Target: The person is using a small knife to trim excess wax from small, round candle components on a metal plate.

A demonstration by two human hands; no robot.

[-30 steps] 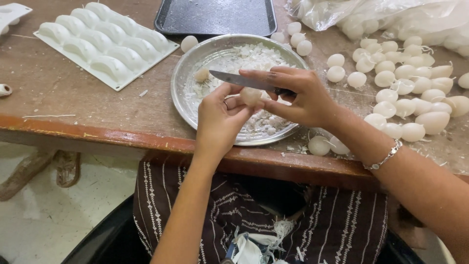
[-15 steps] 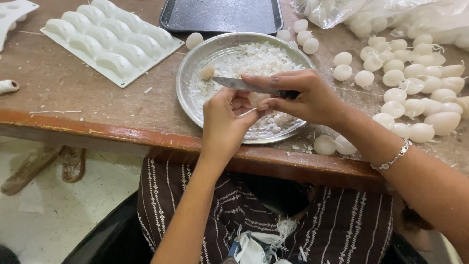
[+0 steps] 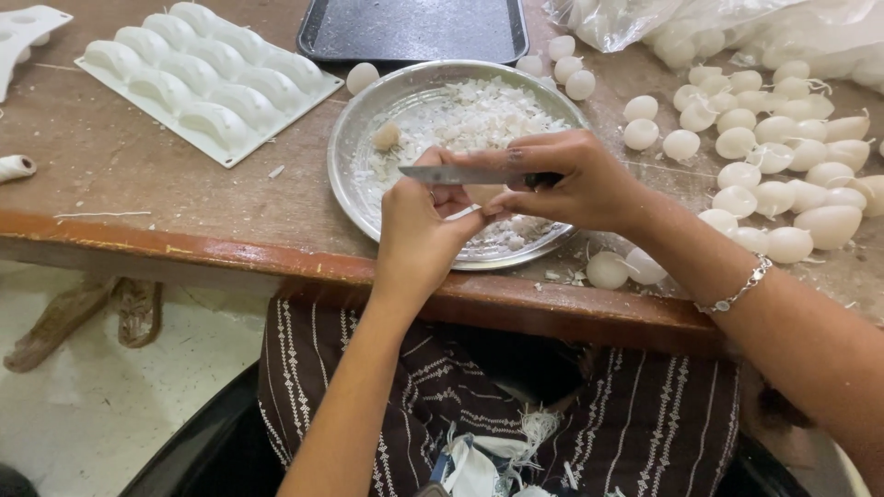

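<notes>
At far left on the worktop (image 3: pixel 138 184), a white mould tray (image 3: pixel 203 78) with its egg-shaped pockets filled and unopened, so that batch looks yet to be turned out. Further right, a round metal dish (image 3: pixel 364 133) heaped with white shavings (image 3: pixel 479 115) and one small lump (image 3: pixel 385 136), a sign of much trimming already done. Over the dish's near rim, left hand (image 3: pixel 419 230), fingers clamped on a small white wax piece (image 3: pixel 483 195), mostly hidden between both hands. Just right of it, right hand (image 3: pixel 580 184), fingers closed on a knife (image 3: pixel 460 174), blade lying flat and pointing left above the piece. Beyond the dish, a dark tray (image 3: pixel 414 28) holding nothing. At right, many white egg-shaped pieces (image 3: pixel 773 156) piled on the worktop, some with wicks showing; trimmed or untrimmed, impossible to tell, so the remaining share stays unclear.
</notes>
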